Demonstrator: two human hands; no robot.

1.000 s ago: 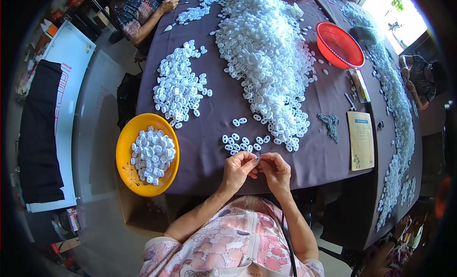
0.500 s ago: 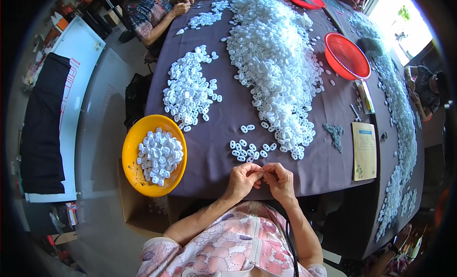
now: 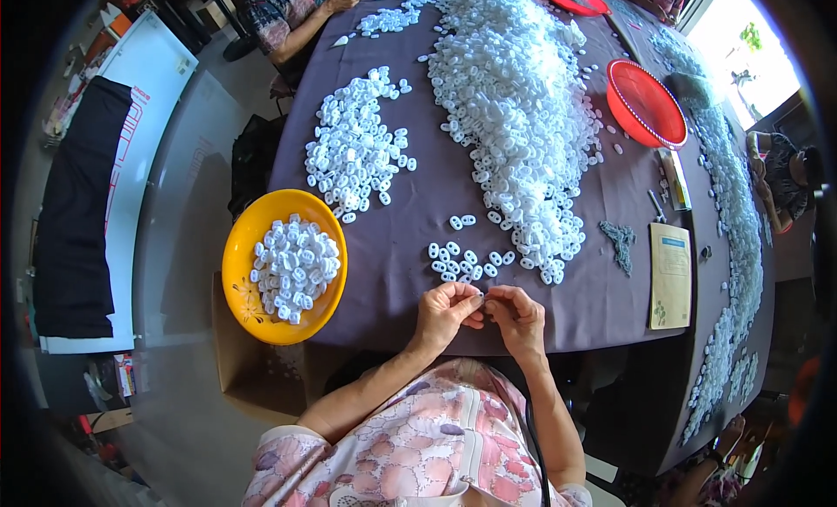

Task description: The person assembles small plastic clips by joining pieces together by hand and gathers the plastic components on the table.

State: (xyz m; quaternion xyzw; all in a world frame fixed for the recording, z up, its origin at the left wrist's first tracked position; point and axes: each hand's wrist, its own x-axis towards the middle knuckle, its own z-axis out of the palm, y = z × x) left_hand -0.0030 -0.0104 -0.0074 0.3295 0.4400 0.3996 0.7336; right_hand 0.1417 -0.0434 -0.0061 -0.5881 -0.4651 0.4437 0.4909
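Head view: my left hand (image 3: pixel 446 315) pinched a small pale piece (image 3: pixel 479 298), mostly hidden; whether my right hand (image 3: pixel 518 317) gripped it, I couldn't tell. White two-holed oval plastic pieces (image 3: pixel 465 267) lay just beyond the grip, long axes mixed, nearer my left.

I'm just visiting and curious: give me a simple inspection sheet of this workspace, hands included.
Surface: dark tablecloth, lightly creased.
Job's things: white two-holed pieces in a large heap, a smaller pile and a loose cluster; more white pieces in a yellow bowl.
Clutter: red basket, brown booklet and grey-green tangle, right of the heap.
Hands: left hand and right hand close together, fingers around something too small to identify.
Cables: one dark cord along the shirt; ends unclear.
Surroundings: another person at upper left; open cardboard box below the bowl; bright opening at upper right.
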